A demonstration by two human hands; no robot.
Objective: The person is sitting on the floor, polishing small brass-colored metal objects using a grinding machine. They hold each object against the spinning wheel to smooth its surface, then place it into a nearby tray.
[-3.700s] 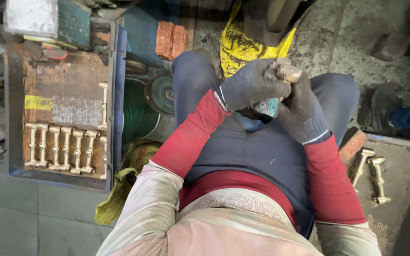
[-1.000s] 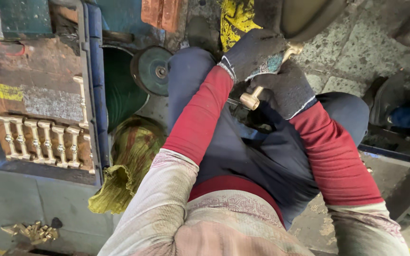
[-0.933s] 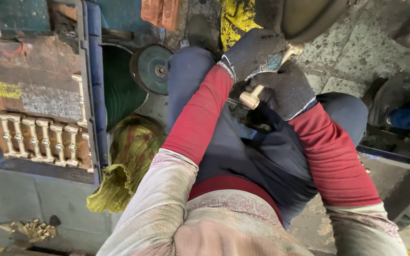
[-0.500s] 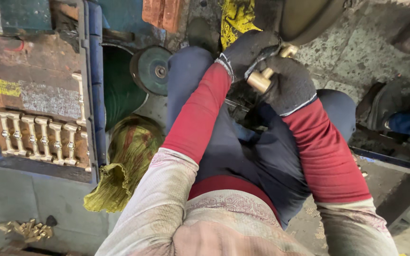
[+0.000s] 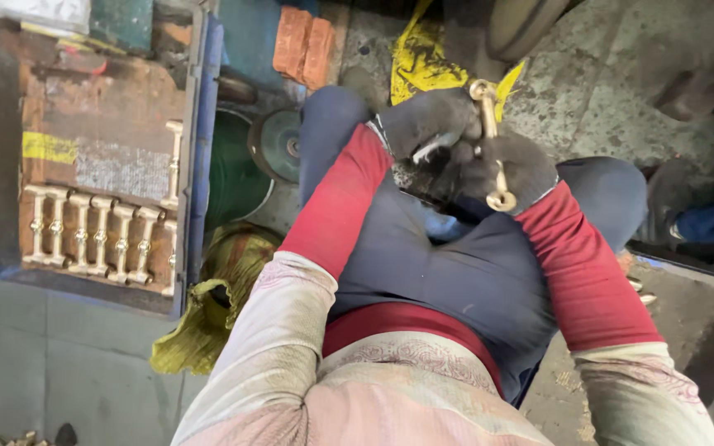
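Both my gloved hands, left hand (image 5: 427, 124) and right hand (image 5: 510, 169), clamp 1 brass fitting (image 5: 493, 144) at the wheel (image 5: 522, 25); steady pressure comes next, I judge.

Rough grey concrete floor (image 5: 605, 91), stained and pitted, ran across the far right. Smoother grey slab (image 5: 51, 372) lay near left. A worn blue-edged tray (image 5: 196, 165) sat on the left, its rusty base bearing a row of brass pieces (image 5: 97, 244). Orange bricks (image 5: 306, 45) lay far centre, yellow cloth (image 5: 423, 58) beside them. Green rag (image 5: 216, 297) was bunched near the tray. Light was dim, even.
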